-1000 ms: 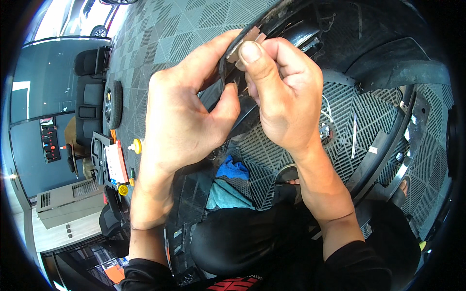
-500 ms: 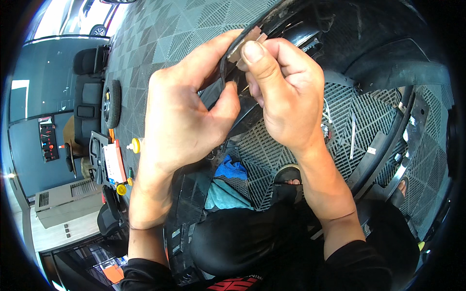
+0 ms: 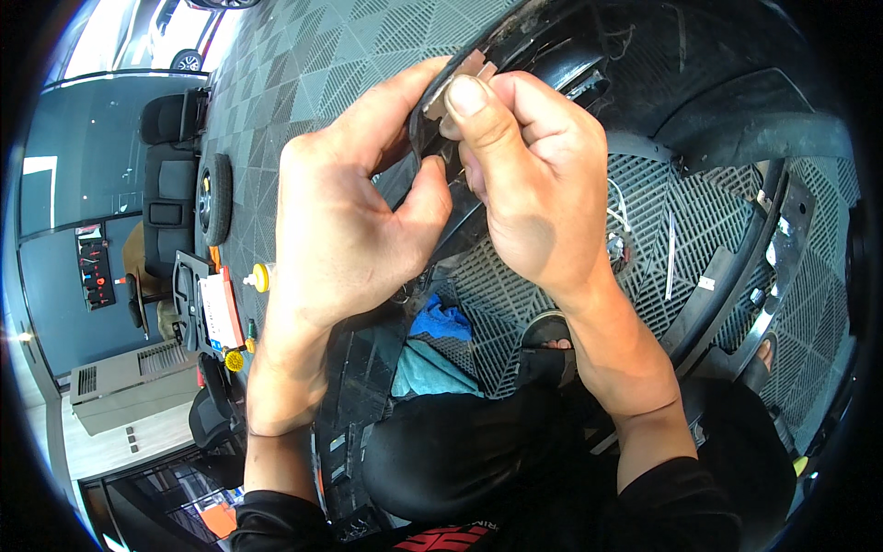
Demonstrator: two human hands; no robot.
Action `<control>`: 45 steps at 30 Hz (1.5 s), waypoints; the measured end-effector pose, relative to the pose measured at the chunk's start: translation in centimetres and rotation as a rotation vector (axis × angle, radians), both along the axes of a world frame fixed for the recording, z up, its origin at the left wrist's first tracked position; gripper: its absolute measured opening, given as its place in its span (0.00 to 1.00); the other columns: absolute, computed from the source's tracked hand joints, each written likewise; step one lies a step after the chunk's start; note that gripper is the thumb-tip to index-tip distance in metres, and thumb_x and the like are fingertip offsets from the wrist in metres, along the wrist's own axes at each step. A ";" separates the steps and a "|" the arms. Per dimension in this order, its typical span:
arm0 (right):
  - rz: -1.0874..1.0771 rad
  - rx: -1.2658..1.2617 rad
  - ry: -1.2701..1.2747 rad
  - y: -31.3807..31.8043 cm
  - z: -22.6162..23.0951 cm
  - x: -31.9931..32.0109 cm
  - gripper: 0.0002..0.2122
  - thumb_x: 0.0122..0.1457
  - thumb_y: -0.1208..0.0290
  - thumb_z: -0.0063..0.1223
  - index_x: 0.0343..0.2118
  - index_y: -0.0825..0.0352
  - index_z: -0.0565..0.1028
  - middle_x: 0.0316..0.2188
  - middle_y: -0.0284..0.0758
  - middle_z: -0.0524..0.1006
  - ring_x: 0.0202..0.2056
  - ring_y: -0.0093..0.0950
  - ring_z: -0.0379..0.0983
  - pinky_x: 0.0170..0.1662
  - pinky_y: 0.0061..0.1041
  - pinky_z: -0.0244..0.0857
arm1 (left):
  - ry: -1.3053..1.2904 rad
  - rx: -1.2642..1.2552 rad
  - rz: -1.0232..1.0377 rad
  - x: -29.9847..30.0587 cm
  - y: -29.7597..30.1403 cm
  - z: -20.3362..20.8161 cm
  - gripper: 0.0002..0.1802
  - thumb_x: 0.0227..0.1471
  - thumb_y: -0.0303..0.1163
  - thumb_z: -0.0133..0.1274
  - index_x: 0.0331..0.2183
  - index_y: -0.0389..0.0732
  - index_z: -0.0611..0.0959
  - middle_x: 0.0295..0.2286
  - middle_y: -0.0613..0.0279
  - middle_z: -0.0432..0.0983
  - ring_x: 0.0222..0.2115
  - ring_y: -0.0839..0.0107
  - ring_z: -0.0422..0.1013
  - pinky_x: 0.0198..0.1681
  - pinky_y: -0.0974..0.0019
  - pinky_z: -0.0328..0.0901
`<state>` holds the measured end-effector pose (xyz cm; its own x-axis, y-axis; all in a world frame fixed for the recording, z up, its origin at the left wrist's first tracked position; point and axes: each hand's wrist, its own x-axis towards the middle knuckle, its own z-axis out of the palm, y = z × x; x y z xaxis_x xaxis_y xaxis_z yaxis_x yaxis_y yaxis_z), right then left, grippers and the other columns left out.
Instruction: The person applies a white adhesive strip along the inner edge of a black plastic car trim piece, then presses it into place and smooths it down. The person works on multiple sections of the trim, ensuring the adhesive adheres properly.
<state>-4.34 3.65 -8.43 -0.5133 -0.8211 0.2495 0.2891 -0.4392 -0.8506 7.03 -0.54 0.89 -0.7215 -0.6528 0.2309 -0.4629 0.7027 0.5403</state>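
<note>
A large black plastic car panel, apparently a bumper [image 3: 662, 69], fills the upper right. My left hand [image 3: 345, 221] is closed round its rim, thumb on the near side and the other fingers mostly hidden behind the edge. Between the thumb and curled fingers of my right hand [image 3: 533, 175] is pinched a small flat brownish-grey piece [image 3: 457, 85]. It lies against the inner side of the rim, just above my left thumb. I cannot make out exactly what kind of piece it is.
Below my hands lie a blue cloth [image 3: 441, 318] and a teal cloth [image 3: 432, 370] near my knee. Long black trim parts [image 3: 736, 304] rest on the grated floor at right. At left stand a wheel [image 3: 214, 198], black seats [image 3: 168, 198] and a yellow-capped bottle [image 3: 261, 277].
Both hands and the small flat piece have shifted slightly left in the picture. My right thumb still presses on the piece, and my left hand keeps its hold on the rim.
</note>
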 end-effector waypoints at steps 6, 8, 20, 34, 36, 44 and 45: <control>0.009 0.024 -0.025 -0.1 0.1 0.3 0.15 0.67 0.67 0.55 0.25 0.71 0.74 0.17 0.35 0.72 0.19 0.22 0.64 0.23 0.26 0.59 | -0.014 -0.010 0.015 0.0 0.0 0.1 0.30 0.48 0.14 0.57 0.55 0.31 0.78 0.41 0.59 0.82 0.42 0.77 0.77 0.49 0.71 0.72; 0.001 0.019 -0.034 -0.2 0.0 0.4 0.15 0.68 0.66 0.55 0.25 0.71 0.74 0.17 0.36 0.72 0.19 0.23 0.64 0.23 0.26 0.60 | -0.007 -0.015 0.010 0.0 -0.2 -0.1 0.29 0.48 0.13 0.57 0.55 0.31 0.78 0.40 0.60 0.82 0.41 0.78 0.77 0.48 0.71 0.72; 0.123 -0.015 -0.114 0.1 0.0 -0.1 0.16 0.69 0.66 0.53 0.25 0.69 0.74 0.17 0.29 0.72 0.19 0.18 0.64 0.24 0.22 0.59 | 0.006 0.029 0.012 0.5 -0.6 -0.2 0.31 0.49 0.13 0.58 0.57 0.31 0.77 0.41 0.62 0.81 0.41 0.78 0.77 0.47 0.72 0.72; 0.079 -0.158 -0.067 -0.1 -0.6 -0.3 0.09 0.68 0.68 0.55 0.34 0.68 0.75 0.22 0.28 0.74 0.22 0.14 0.67 0.26 0.15 0.62 | 0.062 0.118 0.014 0.3 -0.5 -0.3 0.30 0.50 0.14 0.60 0.57 0.31 0.77 0.44 0.60 0.81 0.43 0.77 0.76 0.49 0.73 0.71; 0.059 -0.167 -0.136 -0.3 -0.7 0.0 0.09 0.67 0.68 0.56 0.34 0.69 0.76 0.23 0.28 0.75 0.23 0.14 0.68 0.27 0.15 0.63 | 0.057 0.140 0.027 0.2 -0.4 -0.1 0.30 0.50 0.14 0.60 0.57 0.31 0.77 0.44 0.60 0.81 0.43 0.78 0.76 0.48 0.73 0.70; 0.128 -0.119 -0.317 -0.1 -0.5 0.0 0.11 0.66 0.66 0.59 0.34 0.71 0.78 0.23 0.29 0.78 0.25 0.14 0.73 0.28 0.16 0.65 | 0.040 0.183 0.081 0.2 -0.2 -0.1 0.32 0.48 0.15 0.61 0.57 0.32 0.77 0.43 0.61 0.81 0.41 0.79 0.76 0.46 0.75 0.70; 0.139 -0.102 -0.279 0.0 -0.4 -0.2 0.12 0.66 0.66 0.59 0.33 0.71 0.78 0.22 0.29 0.78 0.24 0.14 0.72 0.28 0.16 0.65 | 0.030 0.179 0.085 0.3 -0.2 0.1 0.32 0.48 0.15 0.62 0.57 0.32 0.77 0.43 0.61 0.81 0.41 0.79 0.76 0.47 0.74 0.70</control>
